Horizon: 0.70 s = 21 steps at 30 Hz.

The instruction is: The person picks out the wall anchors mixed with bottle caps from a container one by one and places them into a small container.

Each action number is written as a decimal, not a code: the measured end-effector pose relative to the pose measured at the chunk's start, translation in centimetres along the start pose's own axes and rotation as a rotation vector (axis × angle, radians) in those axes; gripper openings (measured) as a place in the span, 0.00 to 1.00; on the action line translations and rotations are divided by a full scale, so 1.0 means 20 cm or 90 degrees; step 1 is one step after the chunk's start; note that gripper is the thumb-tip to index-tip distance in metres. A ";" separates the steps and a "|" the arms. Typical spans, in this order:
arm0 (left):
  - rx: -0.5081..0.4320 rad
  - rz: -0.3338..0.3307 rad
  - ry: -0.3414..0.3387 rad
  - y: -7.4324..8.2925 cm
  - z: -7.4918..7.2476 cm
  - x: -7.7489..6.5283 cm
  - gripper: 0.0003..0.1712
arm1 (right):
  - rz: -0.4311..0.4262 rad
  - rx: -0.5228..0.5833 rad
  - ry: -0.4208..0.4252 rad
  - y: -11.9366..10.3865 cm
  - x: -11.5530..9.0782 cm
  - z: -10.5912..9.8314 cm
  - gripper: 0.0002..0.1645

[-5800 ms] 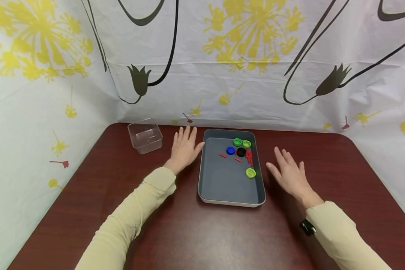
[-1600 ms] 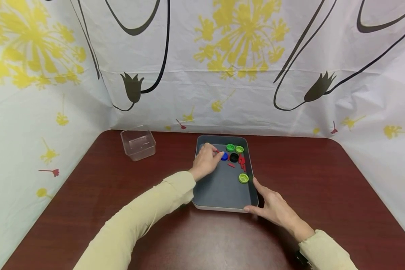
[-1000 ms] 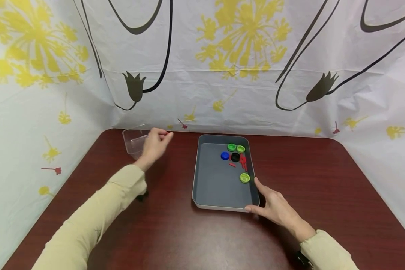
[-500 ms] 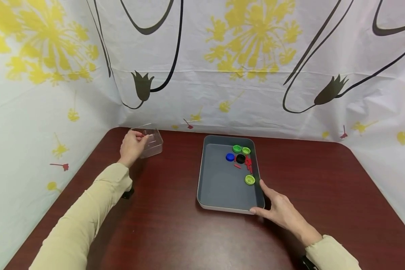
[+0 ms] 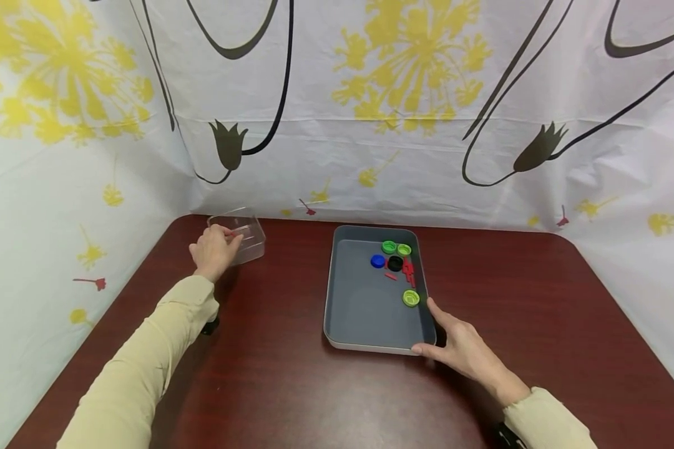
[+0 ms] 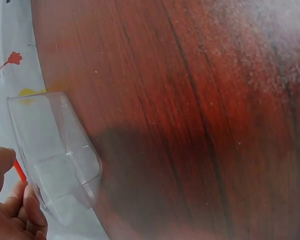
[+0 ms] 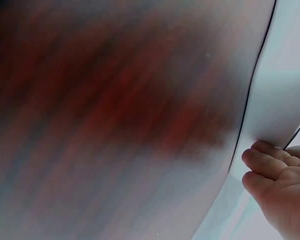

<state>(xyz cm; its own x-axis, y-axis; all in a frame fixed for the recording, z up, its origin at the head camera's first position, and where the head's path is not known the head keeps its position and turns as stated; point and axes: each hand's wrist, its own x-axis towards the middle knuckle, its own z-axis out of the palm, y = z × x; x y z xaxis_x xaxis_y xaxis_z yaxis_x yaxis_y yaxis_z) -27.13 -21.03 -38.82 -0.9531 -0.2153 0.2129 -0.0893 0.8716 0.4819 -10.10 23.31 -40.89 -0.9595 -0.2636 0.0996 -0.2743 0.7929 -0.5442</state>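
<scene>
Between thumb and fingertips my left hand [image 5: 212, 251] pinches a small red stick [image 6: 20, 171]. It is at the near left side of a clear plastic container [image 5: 253, 249], with the stick at the container's opening. My right hand [image 5: 466, 349] holds the near right corner of a grey tray [image 5: 359, 312], thumb on the front edge and fingers along the right side. Inside the tray lie a blue cap [image 5: 378, 261], a black cap [image 5: 395, 264], a green cap [image 5: 389, 247], two yellow-green caps [image 5: 410, 298] and several red sticks [image 5: 408, 269].
Everything stands on a dark red-brown wooden table [image 5: 292, 386]. A white patterned cloth [image 5: 314, 162] hangs along its back and sides. The container is near the back left corner, with bare tabletop between it and the tray.
My left hand took a red stick from the tray's left part and carried it left to the container. My right hand moved from beside the tray onto its near right corner.
</scene>
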 end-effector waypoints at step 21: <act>-0.210 0.097 -0.062 0.47 0.10 -0.09 0.22 | -0.003 0.002 -0.006 0.00 0.00 0.00 0.58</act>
<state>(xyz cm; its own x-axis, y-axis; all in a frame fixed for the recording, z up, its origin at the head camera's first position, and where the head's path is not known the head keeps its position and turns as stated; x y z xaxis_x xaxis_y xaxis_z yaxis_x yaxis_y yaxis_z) -26.86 -11.58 -36.34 -0.9726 -0.0378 0.2293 0.1385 0.6980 0.7026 -10.17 23.40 -40.83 -0.9577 -0.2719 0.0942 -0.2781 0.7904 -0.5458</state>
